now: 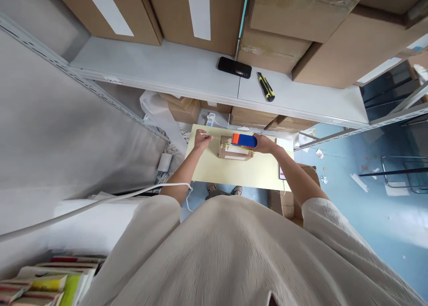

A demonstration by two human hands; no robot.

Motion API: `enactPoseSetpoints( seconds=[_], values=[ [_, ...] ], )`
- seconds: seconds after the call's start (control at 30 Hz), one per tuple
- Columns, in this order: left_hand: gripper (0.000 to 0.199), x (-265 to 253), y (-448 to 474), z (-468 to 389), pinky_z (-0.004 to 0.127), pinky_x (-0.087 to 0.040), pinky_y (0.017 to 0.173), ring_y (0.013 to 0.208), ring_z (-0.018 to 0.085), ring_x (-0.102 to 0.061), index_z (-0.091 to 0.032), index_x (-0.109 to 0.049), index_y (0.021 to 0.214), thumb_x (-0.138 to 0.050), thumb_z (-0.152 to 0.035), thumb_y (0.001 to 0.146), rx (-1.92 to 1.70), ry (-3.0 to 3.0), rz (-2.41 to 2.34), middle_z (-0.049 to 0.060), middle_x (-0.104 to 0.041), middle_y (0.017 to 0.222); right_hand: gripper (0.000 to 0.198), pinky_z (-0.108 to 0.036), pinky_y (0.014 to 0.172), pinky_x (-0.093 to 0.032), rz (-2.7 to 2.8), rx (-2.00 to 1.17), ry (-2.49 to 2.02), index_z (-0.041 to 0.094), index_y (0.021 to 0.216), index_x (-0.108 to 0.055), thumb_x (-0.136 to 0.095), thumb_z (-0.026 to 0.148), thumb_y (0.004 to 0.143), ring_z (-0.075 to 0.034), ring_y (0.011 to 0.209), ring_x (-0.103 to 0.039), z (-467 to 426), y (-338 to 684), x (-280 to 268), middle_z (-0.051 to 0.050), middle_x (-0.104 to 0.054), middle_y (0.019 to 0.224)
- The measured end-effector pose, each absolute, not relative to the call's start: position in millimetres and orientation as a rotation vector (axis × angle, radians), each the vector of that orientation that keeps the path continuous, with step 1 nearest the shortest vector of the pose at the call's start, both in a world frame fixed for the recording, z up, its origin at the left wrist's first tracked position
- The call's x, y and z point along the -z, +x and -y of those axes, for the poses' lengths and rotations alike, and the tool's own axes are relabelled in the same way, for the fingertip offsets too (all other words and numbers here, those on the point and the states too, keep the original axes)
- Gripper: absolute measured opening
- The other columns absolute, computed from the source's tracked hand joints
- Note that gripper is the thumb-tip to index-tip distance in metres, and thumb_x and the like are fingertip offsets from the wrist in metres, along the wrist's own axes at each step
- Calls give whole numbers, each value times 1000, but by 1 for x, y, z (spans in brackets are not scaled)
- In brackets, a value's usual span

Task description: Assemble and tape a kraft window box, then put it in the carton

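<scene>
While the right hand (265,144) grips a blue and orange tape dispenser (244,140), fingers wrapped round its handle end, the dispenser sits on top of a small cardboard box (234,150). Box lies near the middle of the pale yellow surface (214,172), slightly toward the far edge. A white label shows on its near side.

Left hand (202,140) rests on the surface near the far left corner, just left of the box and apart from it. Fingers are curled together; whether they pinch anything cannot be told at this size.

A grey shelf (174,69) runs beyond the far edge of the surface. On it lie a black phone (234,67) and, to its right and apart from it, a yellow and black box cutter (266,87). Large cardboard cartons (187,11) stand along the back of the shelf, two of them with white labels.

More cartons sit under the shelf, behind the surface. A white cable (100,201) crosses at the left by the left forearm. Stacked books (50,279) occupy the lower left. Paper scraps (359,181) litter the blue floor at the right.
</scene>
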State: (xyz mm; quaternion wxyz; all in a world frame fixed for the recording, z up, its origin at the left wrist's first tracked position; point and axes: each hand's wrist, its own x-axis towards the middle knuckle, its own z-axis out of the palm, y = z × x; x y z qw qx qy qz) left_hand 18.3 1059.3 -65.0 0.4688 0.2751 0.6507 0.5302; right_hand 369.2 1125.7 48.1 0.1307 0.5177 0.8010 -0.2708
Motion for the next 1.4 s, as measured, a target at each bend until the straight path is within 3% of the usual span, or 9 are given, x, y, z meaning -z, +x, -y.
enactPoseSetpoints(
  seconds=[0.27,0.53,0.87,1.07,1.17,1.27,1.4],
  values=[
    [49,101,22,-1040,29,-51,75,70,16,-68,-29,-46,103,-80,-15,70,-1286,539,-1575,-8,-69,71,56,-34,80,-54,-2308,615,1419,22,133,-63,-87,29,83,-33,104,-76,-1125,345,-54,-15,-81,125],
    [41,137,48,-1045,32,-54,81,74,18,-69,-29,-47,97,-78,-18,72,-1187,518,-1688,-8,-65,72,55,-34,83,-54,-2276,571,1446,23,133,-63,-86,25,83,-33,109,-76,-1121,343,-54,-15,-80,128],
    [31,136,78,-1042,35,-58,96,91,21,-76,-29,-55,96,-78,-19,78,-1061,678,-1783,-3,-69,85,55,-35,81,-55,-2268,567,1483,24,130,-64,-86,25,80,-33,105,-76,-1116,343,-51,-15,-80,123],
    [28,127,76,-1040,38,-61,102,98,20,-77,-26,-61,93,-73,-11,72,-1065,729,-1802,5,-79,107,51,-35,79,-53,-2251,594,1500,22,127,-64,-85,24,80,-33,103,-75,-1115,343,-52,-15,-79,121],
    [36,122,72,-1037,39,-62,106,103,21,-80,-25,-69,107,-70,-10,74,-1037,798,-1636,5,-83,111,56,-35,81,-53,-2263,622,1509,22,131,-63,-84,23,80,-32,104,-74,-1115,345,-49,-15,-79,124],
    [56,112,66,-1038,47,-58,117,123,28,-79,-24,-71,133,-69,-11,79,-937,960,-1613,11,-82,131,66,-34,83,-54,-2289,670,1534,23,140,-60,-84,22,79,-31,106,-74,-1115,348,-45,-14,-78,129],
    [96,88,64,-1043,47,-39,138,165,36,-51,-22,-53,170,-79,-17,78,-772,1509,-1511,16,-57,175,60,-35,86,-56,-2360,719,1538,22,137,-62,-83,22,81,-32,112,-74,-1113,350,-41,-15,-76,136]
  ],
)
